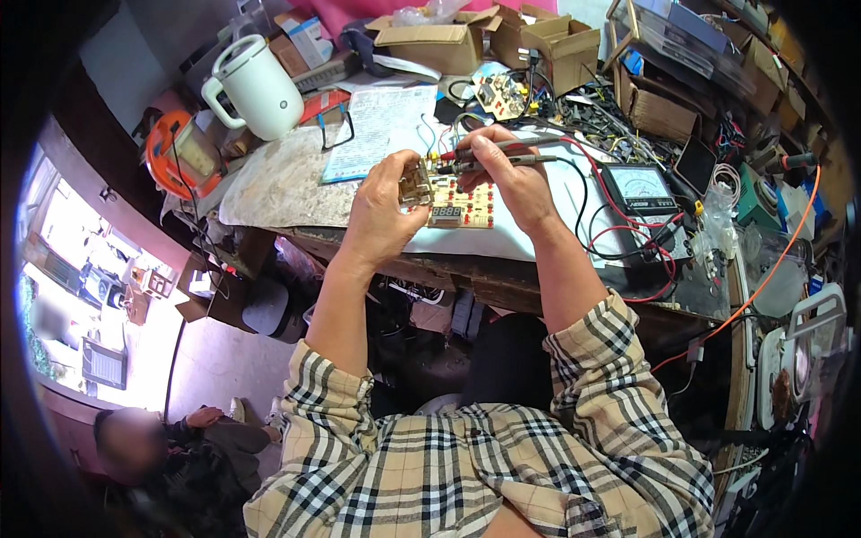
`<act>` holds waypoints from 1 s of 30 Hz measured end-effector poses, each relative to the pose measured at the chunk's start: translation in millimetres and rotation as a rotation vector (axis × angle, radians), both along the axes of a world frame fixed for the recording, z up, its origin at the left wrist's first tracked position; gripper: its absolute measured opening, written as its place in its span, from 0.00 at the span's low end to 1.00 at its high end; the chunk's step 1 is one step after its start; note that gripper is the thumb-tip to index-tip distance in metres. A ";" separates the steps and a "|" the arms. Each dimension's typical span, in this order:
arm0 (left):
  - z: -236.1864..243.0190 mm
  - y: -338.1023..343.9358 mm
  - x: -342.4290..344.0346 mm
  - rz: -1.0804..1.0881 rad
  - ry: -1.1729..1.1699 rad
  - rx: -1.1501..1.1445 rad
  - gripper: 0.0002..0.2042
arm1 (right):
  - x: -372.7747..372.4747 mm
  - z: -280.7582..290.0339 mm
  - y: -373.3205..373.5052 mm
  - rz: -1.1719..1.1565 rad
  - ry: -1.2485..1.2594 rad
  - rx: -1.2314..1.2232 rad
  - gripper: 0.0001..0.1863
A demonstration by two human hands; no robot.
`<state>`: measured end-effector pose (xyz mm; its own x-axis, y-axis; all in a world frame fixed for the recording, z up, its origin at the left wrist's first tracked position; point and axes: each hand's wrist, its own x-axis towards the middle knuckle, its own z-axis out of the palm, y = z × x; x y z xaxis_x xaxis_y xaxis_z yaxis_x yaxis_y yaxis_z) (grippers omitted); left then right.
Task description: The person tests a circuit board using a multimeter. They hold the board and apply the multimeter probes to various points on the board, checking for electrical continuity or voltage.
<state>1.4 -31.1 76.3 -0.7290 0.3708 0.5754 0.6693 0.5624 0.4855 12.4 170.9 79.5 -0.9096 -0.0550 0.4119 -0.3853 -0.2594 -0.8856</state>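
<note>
My left hand [375, 215] is closed on a small brownish circuit board [415, 186], tilted up at the table's front. In my right hand [518, 184] are two test probes, a red-wired probe [538, 141] above a black probe [536, 160], held between the fingers. Their tips point left toward the small board; whether they touch it I cannot tell. Below both hands lies a pale circuit board [480, 208] with a digit display and red parts. Red and black leads run right to an analog multimeter [637, 186].
A white kettle-like jug [253, 90] and an orange container [182, 157] stand at the left. Printed sheets [381, 117] lie near the middle. Behind are cardboard boxes [426, 47] and another circuit board [500, 93]. An orange cable [778, 278] crosses at right. Someone [170, 457] sits lower left.
</note>
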 end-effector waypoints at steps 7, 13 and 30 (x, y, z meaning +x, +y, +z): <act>-0.4 -0.7 1.1 -0.004 -0.038 0.016 0.27 | -0.2 0.5 -1.3 0.004 0.004 0.018 0.13; 0.4 -3.3 3.3 0.005 -0.025 -0.005 0.27 | -1.5 -1.8 -1.4 0.035 0.014 0.023 0.14; 0.7 -1.6 3.4 -0.002 -0.006 -0.002 0.27 | 0.6 0.5 -1.0 0.033 -0.001 0.044 0.14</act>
<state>4.8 -32.7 77.0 -0.7316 0.3732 0.5706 0.6676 0.5619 0.4884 12.9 169.9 80.1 -0.9071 -0.1033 0.4080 -0.3767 -0.2331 -0.8965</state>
